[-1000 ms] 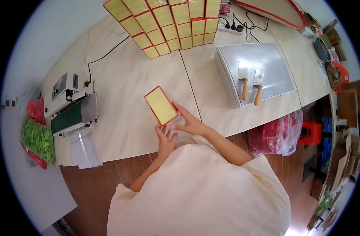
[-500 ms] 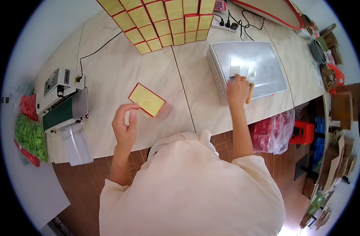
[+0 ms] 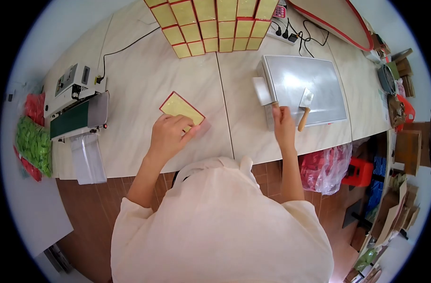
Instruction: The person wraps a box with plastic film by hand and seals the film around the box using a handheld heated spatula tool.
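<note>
My left hand is on the near side of a yellow box with red edges lying on the table, its fingers curled and partly covering the box. Pinkish clear film sticks out at the box's right end. In my right hand is a wide-bladed metal scraper, gripped at its handle and held over the left edge of a silver flat-topped unit. A smaller scraper with a wooden handle lies on that metal top.
Stacked yellow boxes stand at the back. A sealing machine with a green belt sits at the left, its cord trailing back. A power strip with plugs and cables lies behind the silver unit. Red goods in clear plastic are below the table's edge.
My right hand has lifted the wide scraper off the metal top and moved it left. My left hand has come down onto the yellow box. The view has shifted slightly.
</note>
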The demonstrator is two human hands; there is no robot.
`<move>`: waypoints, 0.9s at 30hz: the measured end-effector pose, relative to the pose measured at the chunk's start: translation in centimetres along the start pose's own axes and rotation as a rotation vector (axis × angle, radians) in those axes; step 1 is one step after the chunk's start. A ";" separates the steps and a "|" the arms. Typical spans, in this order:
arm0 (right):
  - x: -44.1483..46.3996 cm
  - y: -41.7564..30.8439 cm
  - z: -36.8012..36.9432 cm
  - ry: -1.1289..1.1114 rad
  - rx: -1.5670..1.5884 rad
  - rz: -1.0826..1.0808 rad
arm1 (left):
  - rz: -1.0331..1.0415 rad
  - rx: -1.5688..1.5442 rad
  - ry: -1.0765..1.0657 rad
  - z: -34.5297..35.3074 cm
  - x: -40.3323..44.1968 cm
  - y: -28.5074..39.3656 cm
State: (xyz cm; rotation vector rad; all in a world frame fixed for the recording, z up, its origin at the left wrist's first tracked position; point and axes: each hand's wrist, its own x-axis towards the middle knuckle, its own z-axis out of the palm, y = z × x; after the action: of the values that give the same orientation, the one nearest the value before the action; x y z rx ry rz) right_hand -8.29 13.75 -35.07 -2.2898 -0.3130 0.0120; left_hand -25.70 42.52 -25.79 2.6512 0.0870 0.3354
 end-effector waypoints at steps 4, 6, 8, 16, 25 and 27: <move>-4.6 -6.7 -2.5 -0.188 0.065 -0.106 | 0.003 0.047 0.122 0.8 -0.3 -1.0; -6.3 -9.6 -3.8 -0.318 0.064 -0.123 | -0.022 0.039 0.129 0.9 -0.4 -1.3; -7.6 -10.5 -4.1 -0.328 0.078 -0.235 | -0.050 0.029 0.142 1.0 -0.5 -1.7; -9.4 -12.6 -2.7 -0.379 0.006 -0.379 | -0.047 0.049 0.157 1.9 -0.7 -3.4; -9.9 -13.8 -0.8 -0.370 -0.055 -0.427 | 0.070 0.014 0.082 0.9 0.3 -6.1; -9.7 -14.2 -0.4 -0.363 -0.080 -0.416 | 0.101 0.004 0.082 1.0 0.5 -6.2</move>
State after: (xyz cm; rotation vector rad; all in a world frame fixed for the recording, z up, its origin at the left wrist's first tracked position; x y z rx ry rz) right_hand -20.77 20.36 -25.28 -2.2521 -0.9871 0.2071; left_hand -24.96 47.69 -29.35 2.6509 -0.0201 0.4773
